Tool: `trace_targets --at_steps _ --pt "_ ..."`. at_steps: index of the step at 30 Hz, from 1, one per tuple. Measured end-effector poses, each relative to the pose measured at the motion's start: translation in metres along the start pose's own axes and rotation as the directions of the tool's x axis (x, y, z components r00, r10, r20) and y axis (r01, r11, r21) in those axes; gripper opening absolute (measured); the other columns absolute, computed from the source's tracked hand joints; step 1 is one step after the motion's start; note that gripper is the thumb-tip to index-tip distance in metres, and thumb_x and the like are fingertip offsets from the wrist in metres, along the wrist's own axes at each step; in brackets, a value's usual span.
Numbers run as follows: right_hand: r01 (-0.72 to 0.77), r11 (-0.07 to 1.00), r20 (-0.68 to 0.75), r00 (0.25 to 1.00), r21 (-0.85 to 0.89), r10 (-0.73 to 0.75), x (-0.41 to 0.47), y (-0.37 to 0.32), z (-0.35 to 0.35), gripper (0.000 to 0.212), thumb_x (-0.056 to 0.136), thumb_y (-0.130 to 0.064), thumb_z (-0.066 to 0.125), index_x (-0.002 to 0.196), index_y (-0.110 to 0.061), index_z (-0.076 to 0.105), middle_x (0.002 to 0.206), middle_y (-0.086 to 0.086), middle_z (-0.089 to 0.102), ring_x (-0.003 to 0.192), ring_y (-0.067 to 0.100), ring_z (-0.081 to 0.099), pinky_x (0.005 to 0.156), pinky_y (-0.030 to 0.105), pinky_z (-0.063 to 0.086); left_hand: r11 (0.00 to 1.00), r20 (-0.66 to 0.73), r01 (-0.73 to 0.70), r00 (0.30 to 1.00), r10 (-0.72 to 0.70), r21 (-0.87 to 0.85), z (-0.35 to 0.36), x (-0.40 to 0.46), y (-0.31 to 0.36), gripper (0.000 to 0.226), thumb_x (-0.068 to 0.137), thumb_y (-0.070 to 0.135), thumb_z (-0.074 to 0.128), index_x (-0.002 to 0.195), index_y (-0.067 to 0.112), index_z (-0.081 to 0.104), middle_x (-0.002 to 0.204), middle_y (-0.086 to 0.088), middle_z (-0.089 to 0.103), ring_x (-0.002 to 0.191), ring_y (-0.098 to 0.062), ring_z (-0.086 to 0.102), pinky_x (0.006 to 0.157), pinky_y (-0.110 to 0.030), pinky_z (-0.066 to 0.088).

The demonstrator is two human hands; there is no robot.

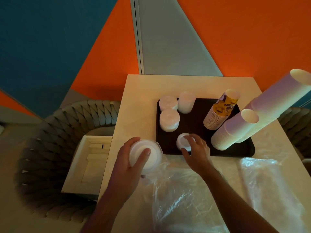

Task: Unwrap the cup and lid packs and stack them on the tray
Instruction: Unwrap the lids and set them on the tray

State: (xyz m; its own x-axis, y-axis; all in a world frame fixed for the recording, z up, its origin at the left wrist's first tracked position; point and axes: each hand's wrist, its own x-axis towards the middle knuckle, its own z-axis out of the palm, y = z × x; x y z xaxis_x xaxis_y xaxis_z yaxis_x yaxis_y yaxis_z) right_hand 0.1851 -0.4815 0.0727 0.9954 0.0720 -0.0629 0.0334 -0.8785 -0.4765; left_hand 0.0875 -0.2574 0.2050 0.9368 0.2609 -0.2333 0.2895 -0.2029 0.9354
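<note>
**Lids in both hands at the tray's near edge**

My left hand [133, 158] curls around a stack of white lids [145, 155] just off the tray's [190, 121] 7 o'clock corner, thumb across the top. My right hand [196, 148] grips a smaller lid stack [183, 142] standing on the tray at 6 o'clock. Three more lid piles [169, 120] sit toward 10 o'clock; tall cup stacks [235, 130] lean at 3 o'clock. Loose clear wrap [188, 199] lies on the white table [139, 98] nearest me. A box [87, 163] sits at 9 o'clock.
</note>
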Motion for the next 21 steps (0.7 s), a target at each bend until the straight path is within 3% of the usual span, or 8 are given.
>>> trace_targets --at_steps 2,4,6,8,12,17,21 --pt "0.007 0.986 -0.078 0.997 0.167 0.006 -0.004 -0.018 -0.017 0.039 0.092 -0.021 0.071 0.13 -0.019 0.061 0.136 0.0 0.056 0.121 0.02 0.053 0.096 0.035 0.049 1.0 -0.002 -0.003 1.0 0.003 -0.006 0.0 -0.001 -0.001 0.063 0.078 0.052 0.058 0.138 0.035 0.047 0.131 0.013 0.048 0.105 -0.008 0.055 0.056 -0.017 0.055" --pt "-0.034 0.896 -0.076 0.994 0.443 0.076 -0.012 -0.043 -0.042 0.024 0.095 -0.019 0.069 0.118 -0.024 0.067 0.117 -0.008 0.067 0.104 0.011 0.063 0.081 0.019 0.05 1.0 0.001 -0.007 1.0 0.007 -0.018 0.001 -0.001 -0.002 0.053 0.088 0.041 0.062 0.139 0.034 0.046 0.132 0.013 0.047 0.105 -0.008 0.054 0.057 -0.017 0.055" --pt "-0.042 0.735 -0.017 0.997 0.677 0.073 -0.022 -0.069 -0.069 0.013 0.095 -0.018 0.069 0.102 -0.027 0.072 0.095 -0.009 0.074 0.089 0.012 0.07 0.075 0.023 0.054 0.999 0.007 -0.02 1.0 0.02 -0.029 0.003 -0.001 -0.004 0.049 0.093 0.029 0.063 0.139 0.034 0.046 0.132 0.011 0.048 0.104 -0.005 0.054 0.057 -0.016 0.054" --pt "-0.016 0.629 0.029 1.0 0.778 -0.01 -0.032 -0.09 -0.09 0.012 0.093 -0.015 0.07 0.096 -0.026 0.075 0.088 -0.003 0.075 0.085 0.019 0.071 0.079 0.033 0.057 0.998 0.019 -0.03 0.999 0.031 -0.052 0.004 0.0 -0.004 0.047 0.094 0.026 0.063 0.137 0.036 0.047 0.131 0.011 0.05 0.104 0.001 0.055 0.058 -0.018 0.054" --pt "0.04 0.654 0.074 0.987 0.755 -0.146 -0.047 -0.11 -0.109 0.01 0.09 -0.016 0.074 0.095 -0.024 0.076 0.084 0.0 0.073 0.081 0.026 0.069 0.078 0.036 0.058 0.995 0.038 -0.065 0.997 0.068 -0.072 0.008 -0.002 0.003 0.042 0.095 0.024 0.063 0.129 0.043 0.048 0.127 0.013 0.051 0.094 0.016 0.054 0.057 -0.017 0.054" --pt "0.129 0.74 0.003 0.985 0.66 -0.174 -0.054 -0.113 -0.113 0.008 0.087 -0.015 0.077 0.092 -0.021 0.076 0.078 -0.007 0.071 0.068 0.005 0.061 0.067 0.016 0.048 0.991 0.068 -0.088 0.993 0.096 -0.103 0.011 -0.005 0.008 0.04 0.094 0.026 0.064 0.121 0.05 0.047 0.125 0.013 0.052 0.096 0.009 0.057 0.057 -0.02 0.055" --pt "0.215 0.786 -0.064 0.974 0.58 -0.22 -0.059 -0.113 -0.115 0.005 0.088 -0.014 0.076 0.092 -0.018 0.076 0.077 -0.013 0.07 0.07 0.004 0.063 0.066 0.012 0.047 0.991 0.074 -0.091 0.992 0.099 -0.099 0.012 -0.007 0.009 0.038 0.094 0.025 0.064 0.118 0.051 0.047 0.125 0.012 0.052 0.099 0.002 0.059 0.056 -0.021 0.055"
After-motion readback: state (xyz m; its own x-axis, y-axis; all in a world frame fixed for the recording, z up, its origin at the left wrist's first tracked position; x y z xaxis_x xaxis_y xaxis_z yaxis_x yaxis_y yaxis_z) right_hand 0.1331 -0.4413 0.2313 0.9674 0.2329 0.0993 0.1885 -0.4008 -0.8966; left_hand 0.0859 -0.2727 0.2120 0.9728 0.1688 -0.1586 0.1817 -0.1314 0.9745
